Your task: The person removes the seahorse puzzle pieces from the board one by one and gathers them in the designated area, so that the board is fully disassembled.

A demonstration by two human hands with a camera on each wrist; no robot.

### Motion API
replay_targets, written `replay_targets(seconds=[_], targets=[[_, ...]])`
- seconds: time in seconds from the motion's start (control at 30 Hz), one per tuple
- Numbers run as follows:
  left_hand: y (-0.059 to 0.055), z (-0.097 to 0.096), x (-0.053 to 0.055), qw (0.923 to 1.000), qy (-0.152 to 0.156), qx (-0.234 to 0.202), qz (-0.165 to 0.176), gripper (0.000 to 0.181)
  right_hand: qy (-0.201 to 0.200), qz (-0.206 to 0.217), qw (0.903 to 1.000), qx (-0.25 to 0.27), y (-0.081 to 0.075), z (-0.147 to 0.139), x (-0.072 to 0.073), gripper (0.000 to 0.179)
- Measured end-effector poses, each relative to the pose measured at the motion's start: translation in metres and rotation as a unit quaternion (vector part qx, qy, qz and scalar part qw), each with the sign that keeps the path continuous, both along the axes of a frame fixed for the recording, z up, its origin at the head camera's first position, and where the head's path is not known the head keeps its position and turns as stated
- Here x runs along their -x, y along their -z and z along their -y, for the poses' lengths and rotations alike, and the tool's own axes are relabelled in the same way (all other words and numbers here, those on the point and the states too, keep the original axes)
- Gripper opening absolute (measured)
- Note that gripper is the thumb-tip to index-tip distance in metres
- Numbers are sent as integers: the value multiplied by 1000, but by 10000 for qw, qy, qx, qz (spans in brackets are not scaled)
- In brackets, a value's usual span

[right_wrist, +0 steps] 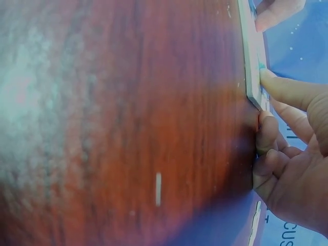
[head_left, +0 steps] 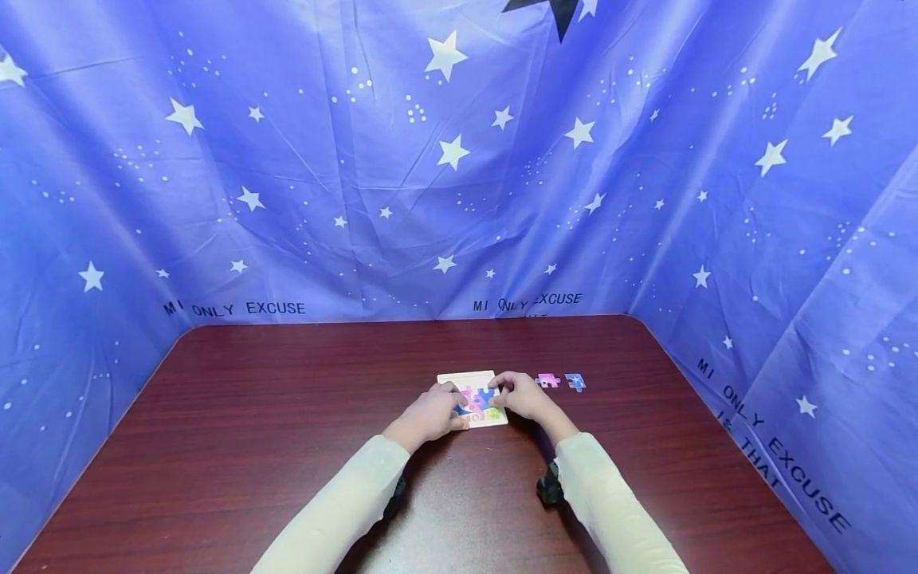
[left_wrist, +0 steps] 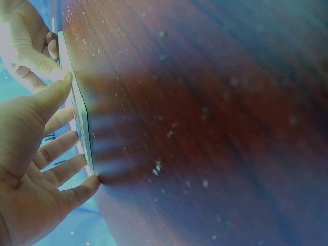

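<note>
Two pale sleeves (head_left: pixel 344 502) come in from the near edge, over the dark red-brown tabletop (head_left: pixel 459 518); under the right one a black wrist camera (head_left: pixel 550 486) shows; beyond the cuffs, both hands meet at a small square puzzle board (head_left: pixel 459 376), which lies flat on the tabletop, a little right of the middle.

The left hand (head_left: pixel 432 413) lies at the board's left side, its grip loose, the fingers fairly straight and spread over the edge, the thumb at the near edge; the right hand (head_left: pixel 522 396) rests at the board's right side, thumb and forefinger at a blue piece (head_left: pixel 484 397), the other fingers curled beneath; I cannot tell whether its grip pinches that piece or only presses it.

Just left of the blue piece is a pink piece (head_left: pixel 468 396); past the right hand, on the tabletop, lie a loose pink piece (head_left: pixel 548 380) and, just beside it, a loose blue piece (head_left: pixel 575 382); farthest off hangs a blue curtain (head_left: pixel 402 183) with white stars and black lettering.
</note>
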State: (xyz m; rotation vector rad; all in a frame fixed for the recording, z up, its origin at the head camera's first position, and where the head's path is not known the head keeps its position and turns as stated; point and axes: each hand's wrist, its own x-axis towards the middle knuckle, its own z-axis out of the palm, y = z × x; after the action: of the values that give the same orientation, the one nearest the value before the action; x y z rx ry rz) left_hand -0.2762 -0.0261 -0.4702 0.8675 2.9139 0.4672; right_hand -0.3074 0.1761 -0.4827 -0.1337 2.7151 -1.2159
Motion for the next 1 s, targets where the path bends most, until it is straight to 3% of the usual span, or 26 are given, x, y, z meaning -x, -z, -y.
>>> replay_targets(seconds=[0.8, 1.0], targets=[[-1, 0, 0, 10000, -1, -44, -88, 33, 47, 1, 10000, 14, 0, 1, 1, 23], [-1, -1, 1, 10000, -25, -30, 35, 34, 19, -146, 9999, -85, 2, 1, 1, 23]])
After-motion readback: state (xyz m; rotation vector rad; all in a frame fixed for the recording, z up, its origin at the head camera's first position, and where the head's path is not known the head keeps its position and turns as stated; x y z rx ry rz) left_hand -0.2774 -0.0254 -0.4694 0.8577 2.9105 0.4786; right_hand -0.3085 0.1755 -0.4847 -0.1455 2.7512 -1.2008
